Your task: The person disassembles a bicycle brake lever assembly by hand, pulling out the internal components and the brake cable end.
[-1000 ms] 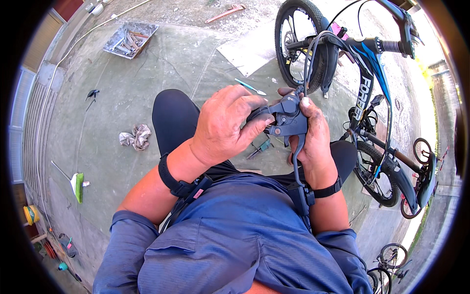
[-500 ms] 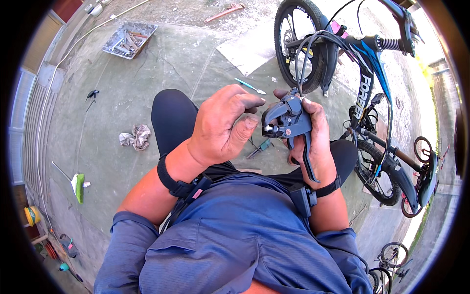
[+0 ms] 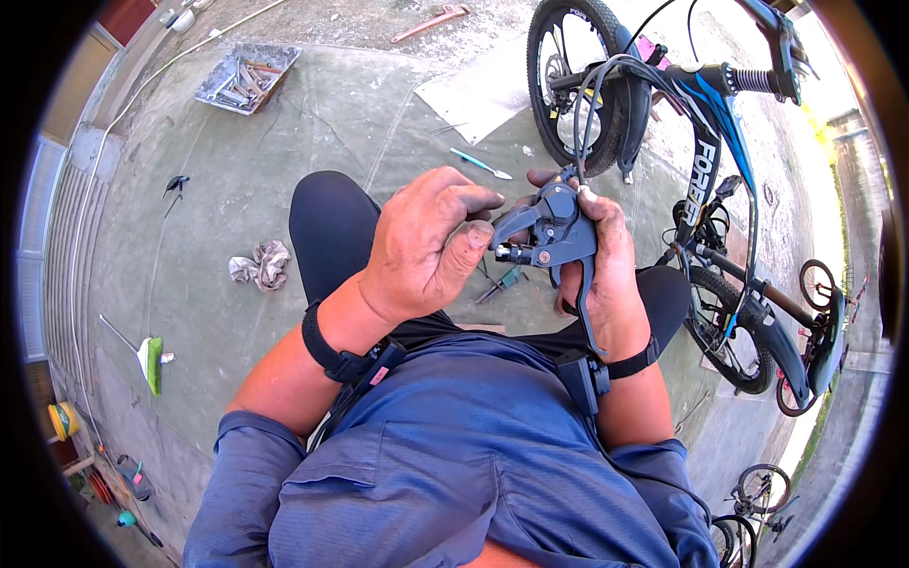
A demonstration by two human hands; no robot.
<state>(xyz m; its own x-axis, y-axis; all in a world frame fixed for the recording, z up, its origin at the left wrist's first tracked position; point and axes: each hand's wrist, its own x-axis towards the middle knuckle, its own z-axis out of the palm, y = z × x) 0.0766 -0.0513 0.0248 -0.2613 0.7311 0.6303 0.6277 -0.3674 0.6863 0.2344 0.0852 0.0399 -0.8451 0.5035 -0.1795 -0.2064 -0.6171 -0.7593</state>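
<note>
R hand (image 3: 614, 270) grips lever (image 3: 561, 227); L hand (image 3: 415, 248) half-spread, just beside it (contact unclear). Lever cd twist if cables (image 3: 620, 60) tug or R grip slips.

Both hands (image 3: 414, 241) (image 3: 615, 270) close together

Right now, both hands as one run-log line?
right hand: holding dark brake-lever unit | left hand: close to unit's left end, contact unclear | bicycle: at person's right
</note>
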